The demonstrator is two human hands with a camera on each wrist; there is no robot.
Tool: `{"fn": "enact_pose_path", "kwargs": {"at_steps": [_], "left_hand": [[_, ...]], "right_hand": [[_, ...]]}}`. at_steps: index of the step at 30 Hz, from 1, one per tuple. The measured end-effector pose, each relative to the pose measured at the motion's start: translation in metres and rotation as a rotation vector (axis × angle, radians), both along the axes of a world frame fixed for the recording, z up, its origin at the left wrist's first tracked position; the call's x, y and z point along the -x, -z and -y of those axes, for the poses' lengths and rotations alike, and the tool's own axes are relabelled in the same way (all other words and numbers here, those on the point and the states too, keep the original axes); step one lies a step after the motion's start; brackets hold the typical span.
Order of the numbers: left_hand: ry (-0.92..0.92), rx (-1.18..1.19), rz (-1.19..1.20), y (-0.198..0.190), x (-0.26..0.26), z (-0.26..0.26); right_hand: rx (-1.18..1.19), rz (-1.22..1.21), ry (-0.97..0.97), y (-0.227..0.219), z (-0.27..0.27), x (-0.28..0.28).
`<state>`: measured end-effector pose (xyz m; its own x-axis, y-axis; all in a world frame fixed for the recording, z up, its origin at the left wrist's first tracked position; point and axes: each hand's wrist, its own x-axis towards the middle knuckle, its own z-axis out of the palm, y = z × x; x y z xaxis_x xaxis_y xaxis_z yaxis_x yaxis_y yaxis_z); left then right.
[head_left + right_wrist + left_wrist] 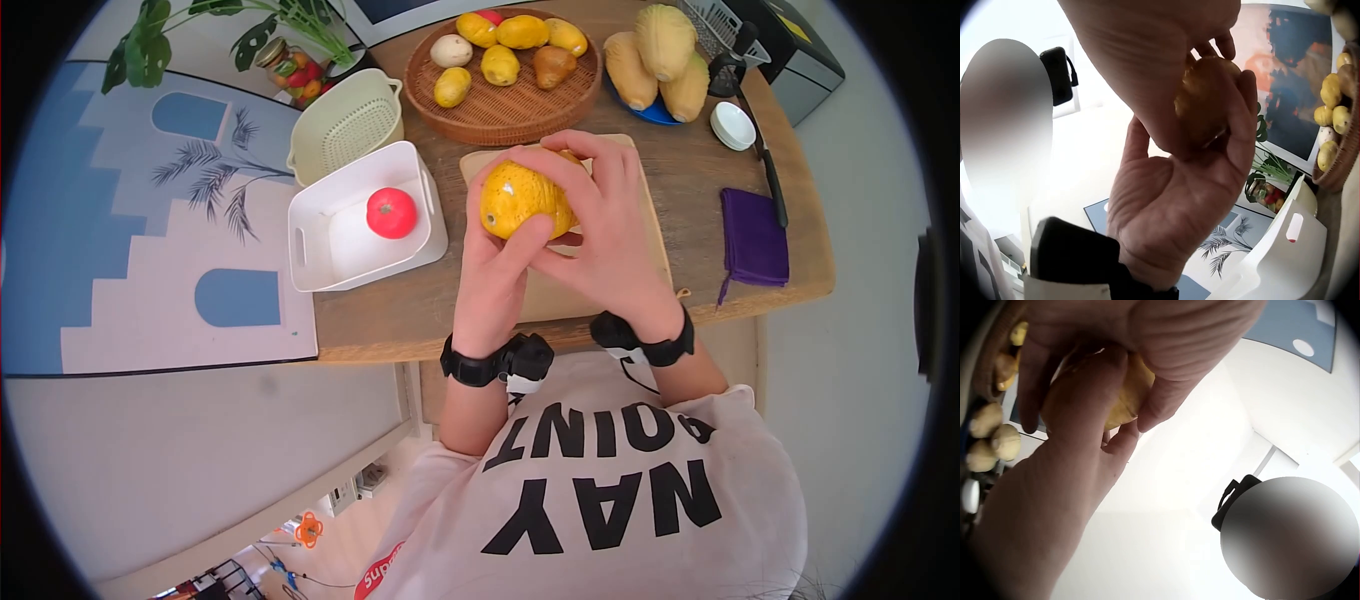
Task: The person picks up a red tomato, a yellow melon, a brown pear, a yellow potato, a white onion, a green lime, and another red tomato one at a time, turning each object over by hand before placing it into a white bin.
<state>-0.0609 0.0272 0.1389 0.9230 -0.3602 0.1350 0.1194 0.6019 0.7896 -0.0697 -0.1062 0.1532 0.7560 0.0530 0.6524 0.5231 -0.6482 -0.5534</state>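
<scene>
A yellow fruit (524, 198) with shiny, pitted skin is held up between both hands, above a light wooden cutting board (550, 302). My left hand (488, 290) grips its left and lower side, the thumb lying across the front. From the right, my right hand (605, 235) curls its fingers over the top, with its thumb beneath. The fingertips of both hands come close together around the fruit. In the right wrist view, the left palm (1169, 200) faces up under the fruit, much of which the hands hide.
Left of the board, a white bin (345, 262) contains a red tomato (391, 213); a pale green colander (345, 120) stands behind it. A wicker tray (515, 120) of fruit lies at the back. To the right are a blue plate of large yellowish fruits (664, 45), a knife (770, 180) and a purple cloth (754, 238).
</scene>
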Motion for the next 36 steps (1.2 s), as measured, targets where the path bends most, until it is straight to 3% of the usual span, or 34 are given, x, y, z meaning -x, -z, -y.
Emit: {"fn": "enact_pose_path", "kwargs": {"at_steps": [2, 4, 7, 10, 11, 13, 16, 19, 21, 24, 30, 33, 36], "left_hand": [[0.03, -0.003, -0.021, 0.003, -0.005, -0.006], [-0.05, -0.103, 0.045, 0.009, -0.012, -0.013], [-0.184, -0.352, 0.19, 0.01, -0.014, -0.015], [-0.223, -0.559, 0.319, 0.006, -0.013, -0.01], [-0.227, -0.619, 0.358, 0.003, -0.012, -0.01], [-0.209, -0.607, 0.305, -0.002, -0.009, -0.009], [-0.171, -0.451, 0.2, 0.0, -0.008, -0.015], [-0.102, -0.229, 0.005, 0.007, -0.01, -0.022], [-0.038, -0.117, -0.056, 0.004, -0.011, -0.023], [-0.237, -0.144, -0.041, 0.004, -0.008, -0.01], [-0.315, -0.168, -0.097, 0.013, -0.011, -0.004], [0.062, 0.011, -0.147, 0.02, -0.015, -0.026], [-0.017, -0.031, -0.2, 0.021, -0.015, -0.021]], "right_hand": [[-0.067, -0.071, -0.119, 0.0, 0.008, -0.002], [-0.187, -0.133, -0.292, 0.002, 0.018, -0.006], [-0.426, -0.321, -0.377, 0.007, 0.023, -0.007], [-0.246, -0.175, -0.268, 0.01, 0.012, -0.007], [-0.261, -0.242, -0.274, 0.01, 0.015, -0.006], [-0.3, -0.374, -0.303, 0.01, 0.019, -0.007], [-0.685, -0.465, -0.439, 0.023, 0.021, -0.018], [-0.702, -0.536, -0.464, 0.02, 0.021, -0.015], [-0.59, -0.531, -0.45, 0.02, 0.02, -0.011], [-0.448, -0.503, -0.435, 0.016, 0.017, -0.007], [-0.428, -0.506, -0.459, 0.012, 0.017, -0.003], [-0.568, -0.568, -0.571, 0.016, 0.02, -0.004], [-0.555, -0.58, -0.583, 0.014, 0.02, -0.004]]}}
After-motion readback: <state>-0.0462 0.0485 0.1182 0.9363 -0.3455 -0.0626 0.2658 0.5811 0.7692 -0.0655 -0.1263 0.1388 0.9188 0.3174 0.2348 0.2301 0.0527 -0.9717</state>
